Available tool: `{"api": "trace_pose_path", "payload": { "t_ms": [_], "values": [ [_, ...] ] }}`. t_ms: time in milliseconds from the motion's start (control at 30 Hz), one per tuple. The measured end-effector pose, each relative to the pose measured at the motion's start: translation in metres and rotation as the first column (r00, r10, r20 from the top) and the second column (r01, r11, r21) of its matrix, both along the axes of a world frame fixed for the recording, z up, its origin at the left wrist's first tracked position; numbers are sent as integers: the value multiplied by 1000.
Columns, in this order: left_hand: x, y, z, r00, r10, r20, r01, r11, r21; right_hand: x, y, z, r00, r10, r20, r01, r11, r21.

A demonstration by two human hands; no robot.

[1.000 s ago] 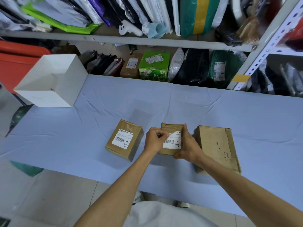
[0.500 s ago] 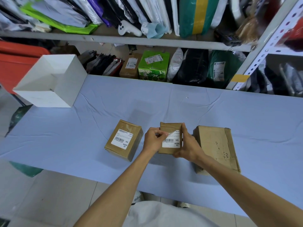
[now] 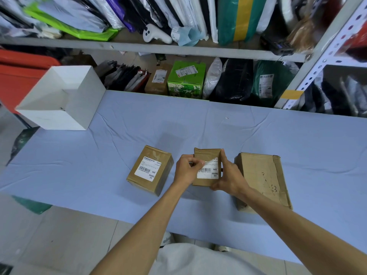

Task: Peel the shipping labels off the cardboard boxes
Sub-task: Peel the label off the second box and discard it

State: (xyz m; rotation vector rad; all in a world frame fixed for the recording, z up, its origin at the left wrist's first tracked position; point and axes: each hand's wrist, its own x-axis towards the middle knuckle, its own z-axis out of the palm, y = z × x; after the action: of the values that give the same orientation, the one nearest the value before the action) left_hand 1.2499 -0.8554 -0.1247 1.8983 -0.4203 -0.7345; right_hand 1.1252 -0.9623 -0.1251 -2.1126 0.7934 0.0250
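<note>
Three brown cardboard boxes sit near the front edge of the blue-covered table. The middle box carries a white shipping label whose upper left corner is lifted. My left hand pinches that lifted corner. My right hand grips the box's right side, thumb under its front corner. The left box has a full white label on top. The larger right box shows no label, only red scribbles.
An open white box stands at the table's far left corner. Behind the table, metal shelving holds packed bags, a green carton and parcels. Orange bins are at the left. Tiled floor lies below the front edge.
The label's upper left corner has come up a little further from the middle box under my left fingers. Both hands and the boxes stay nearly where they were.
</note>
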Motion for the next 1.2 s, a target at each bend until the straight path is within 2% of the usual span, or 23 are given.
{"api": "trace_pose_path", "payload": {
  "t_ms": [367, 633, 767, 967, 1200],
  "values": [
    [0, -2, 1, 1000, -12, -5, 12, 1000, 8, -1, -2, -3, 1000, -7, -5, 7, 999, 46],
    [-3, 1, 3, 999, -22, -24, 20, 995, -96, -1, -4, -1, 1000, -12, -24, 13, 997, 71],
    [-4, 0, 4, 999, 17, -40, -22, 991, -129, 1, -2, 1, 998, -40, -40, 45, 991, 123],
    [-5, -2, 4, 999, 43, -22, -45, 994, -102, 2, -1, 4, 995, -97, -13, 98, 974, 204],
    [-5, -2, 2, 999, 36, -13, -37, 996, -86, 1, 0, 7, 998, -8, -63, 13, 997, 72]
  ]
}}
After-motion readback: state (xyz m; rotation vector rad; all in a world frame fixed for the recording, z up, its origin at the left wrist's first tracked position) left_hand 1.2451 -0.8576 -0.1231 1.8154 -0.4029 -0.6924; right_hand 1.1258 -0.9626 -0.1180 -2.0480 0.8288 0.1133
